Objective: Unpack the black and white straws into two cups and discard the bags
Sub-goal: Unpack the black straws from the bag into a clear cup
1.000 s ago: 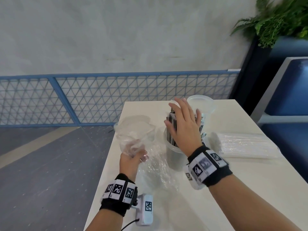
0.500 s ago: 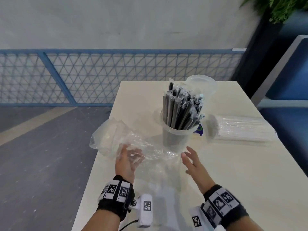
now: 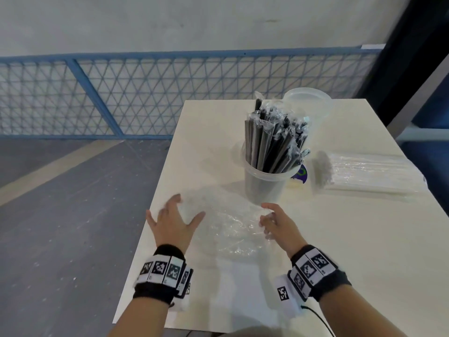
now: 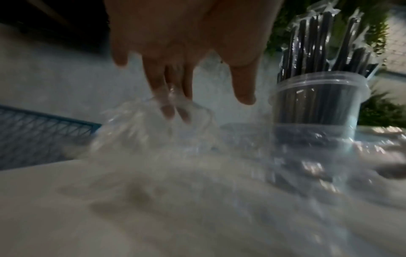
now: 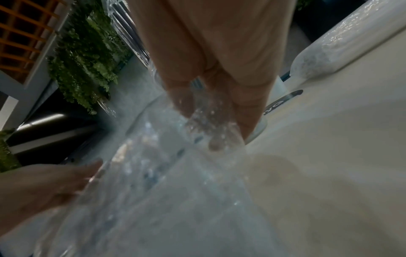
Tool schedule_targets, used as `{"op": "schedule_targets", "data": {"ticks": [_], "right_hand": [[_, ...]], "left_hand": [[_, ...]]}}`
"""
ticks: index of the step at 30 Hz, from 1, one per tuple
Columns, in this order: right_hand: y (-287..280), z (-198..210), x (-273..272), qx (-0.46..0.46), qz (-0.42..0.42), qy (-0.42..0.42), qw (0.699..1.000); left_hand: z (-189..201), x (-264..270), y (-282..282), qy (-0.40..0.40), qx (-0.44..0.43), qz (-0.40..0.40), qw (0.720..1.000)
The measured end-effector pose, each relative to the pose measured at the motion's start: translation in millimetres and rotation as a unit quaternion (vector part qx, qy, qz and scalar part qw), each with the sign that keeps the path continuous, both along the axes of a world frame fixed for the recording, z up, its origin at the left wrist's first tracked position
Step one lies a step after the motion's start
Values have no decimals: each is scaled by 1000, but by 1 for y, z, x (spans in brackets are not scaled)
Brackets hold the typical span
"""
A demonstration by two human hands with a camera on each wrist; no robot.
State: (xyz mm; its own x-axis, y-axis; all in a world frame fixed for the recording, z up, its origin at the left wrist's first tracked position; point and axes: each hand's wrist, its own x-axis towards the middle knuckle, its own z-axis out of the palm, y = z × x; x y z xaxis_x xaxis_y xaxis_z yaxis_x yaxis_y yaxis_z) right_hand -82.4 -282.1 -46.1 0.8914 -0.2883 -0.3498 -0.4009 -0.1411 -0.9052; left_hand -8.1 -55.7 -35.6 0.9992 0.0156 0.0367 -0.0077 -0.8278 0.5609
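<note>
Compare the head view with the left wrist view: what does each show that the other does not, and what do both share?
Head view only: the right hand at the empty bag's right side, the bag of white straws, the empty cup, both wristbands.

Left wrist view only: green foliage behind the cup, and the left fingers touching the bag from close up.

Both: the left hand, the bag, the cup of black straws, the table, the blue fence.

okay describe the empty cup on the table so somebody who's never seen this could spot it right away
On the white table, look toward the far end, just behind the cup of black straws. The empty cup is clear plastic, standing upright. Unlike its neighbour it holds nothing, and unlike the bag of white straws on the right, it stands rather than lying flat.
</note>
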Motion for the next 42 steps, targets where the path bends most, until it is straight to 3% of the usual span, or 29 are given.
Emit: {"op": "schedule_targets", "data": {"ticks": [2,4,8,12,15,17,20,22,24,27,29,31,32,34,35,38,42], "right_hand": [[0,-2,2,-15,18,0,1000],[1,-4,3,-27,26,-2,999],[1,-7,5,-6,-12,-11,1000],[-13,-15,0,-22,-117,-2,993],[-14,-18,-2,-141,-147,1,979],[-6,-9,-3,-271,-141,-69,950],[16,2,-10,-439,20,-136,888],[30,-3,-12,-510,164,-34,844],[40,-17,-13,-525,228,34,819],[34,-37,-10,-476,325,132,807],[32,-40,-10,-442,356,193,801],[32,-42,-8,-438,356,202,800],[33,-42,-6,-440,357,206,798],[33,-41,-4,-442,362,216,792],[32,-42,-3,-442,360,216,792],[31,-42,-3,-429,354,217,802],[23,-40,-2,-419,378,212,798]], "left_hand": [[4,8,-3,101,-13,-8,995],[5,14,-7,136,-98,20,986],[1,19,-8,135,-144,53,979],[-10,23,13,62,-172,107,977],[-16,23,20,62,-137,95,984],[-21,24,21,60,-108,64,990],[-26,25,22,24,-70,27,997],[-29,23,24,4,-50,14,999],[-33,23,25,3,-46,13,999],[-35,26,30,12,-31,34,999],[-33,26,29,-3,52,31,998],[-27,20,18,-23,178,-48,983],[-23,14,9,-34,218,-127,967],[-24,2,-8,-8,266,-308,913],[-29,-3,-12,42,282,-357,889],[-45,-1,-2,212,308,-361,855],[-54,10,23,267,294,-355,846]]}}
